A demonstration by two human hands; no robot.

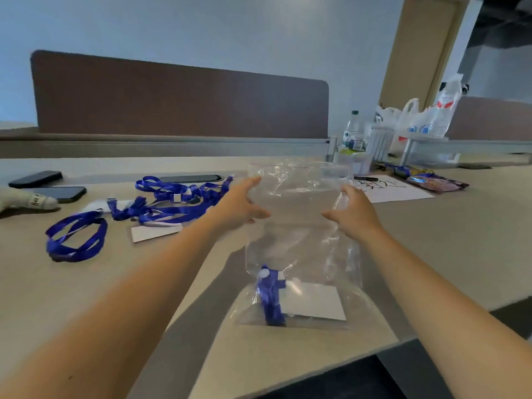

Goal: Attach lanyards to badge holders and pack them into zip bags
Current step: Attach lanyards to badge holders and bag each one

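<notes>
A clear zip bag stands upright over the table's near edge, its bottom resting on the surface. Inside, at the bottom, lie a badge holder with a white card and a bunched blue lanyard. My left hand holds the bag's upper left edge, thumb in front and fingers behind. My right hand grips the upper right edge the same way. A heap of loose blue lanyards lies to the left, over another badge holder. One more lanyard is coiled further left.
Two dark phones and a bandaged hand of another person are at the far left. A water bottle, plastic bags, a paper sheet with a marker and snack packets stand at the back right. A brown divider runs behind.
</notes>
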